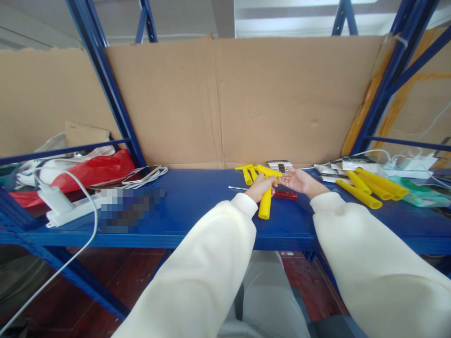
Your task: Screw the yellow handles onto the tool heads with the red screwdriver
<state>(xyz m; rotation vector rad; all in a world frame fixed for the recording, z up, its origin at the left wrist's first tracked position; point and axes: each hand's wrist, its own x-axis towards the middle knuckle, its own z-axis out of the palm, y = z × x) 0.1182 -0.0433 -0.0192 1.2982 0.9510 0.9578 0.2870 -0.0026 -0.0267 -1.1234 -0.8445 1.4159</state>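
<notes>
Blue table (207, 202), cardboard (275, 98) behind. Left hand (261, 186): grip wrapped around yellow T-piece (264, 209) over the table. Right hand (298, 181) at crossbar end; can't tell if grasping. Likely mid-fitting; next move calls for steady left grip, careful right fingertips.

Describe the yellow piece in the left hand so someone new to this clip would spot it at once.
Over the blue shelf, in front of the cardboard panel, find the left hand. It holds a yellow T-shaped piece, its stem pointing toward the person. Unlike the similar yellow pieces lying behind it, this one is gripped.
</notes>
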